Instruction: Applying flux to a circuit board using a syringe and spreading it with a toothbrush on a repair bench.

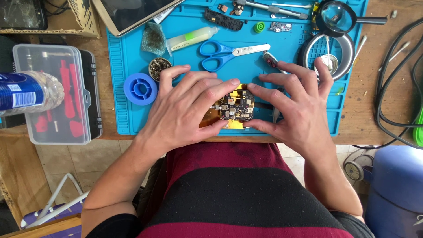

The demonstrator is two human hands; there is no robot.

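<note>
— What are the hands doing, and how many things are lying about?

— Two hands are working on one small black circuit board on yellow backing point(235, 107). It is lying near the front edge of the blue silicone work mat point(121, 105). The left hand point(185, 110) is pinching the board's left side between thumb and fingertips; the right hand point(293, 108) is pinching its right side the same way, fingers spread.

— And around them?

— One pair of blue-handled scissors point(229, 53) is lying just beyond the fingers, one blue plastic spool point(140, 88) is sitting left of the left hand, one round tin of brass wool point(158, 67) beside it, one magnifying glass point(337, 16) at the far right corner, one clear tube point(191, 39).

— The surface?

— The mat is resting on a worn wooden table point(374, 101). One clear plastic case with red tools point(57, 94) is sitting at left, black cables point(392, 88) are trailing at right, tiled floor point(75, 158) below.
</note>
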